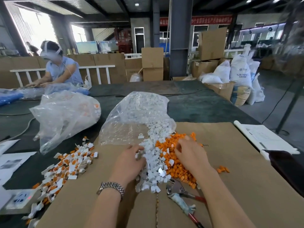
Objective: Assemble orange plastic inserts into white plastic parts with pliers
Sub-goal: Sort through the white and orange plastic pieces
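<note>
A heap of loose white plastic parts point(154, 163) spills from a clear bag point(136, 116) onto the cardboard sheet point(246, 186). Right beside it lies a heap of orange inserts point(174, 167). My left hand point(130, 162) lies on the white heap with its fingers curled among the parts; what it holds is hidden. My right hand point(189, 153) reaches into the orange heap, fingertips bent down into the inserts. Red-handled pliers point(182, 196) lie on the cardboard between my forearms, untouched. Assembled white-and-orange pieces point(69, 165) are piled at the left.
A second clear bag point(65, 116) stands at the left on the dark table. Papers point(11, 162) and a power strip point(19, 199) lie at the left edge, a paper sheet point(266, 137) at the right. Another person point(60, 69) works at the far left.
</note>
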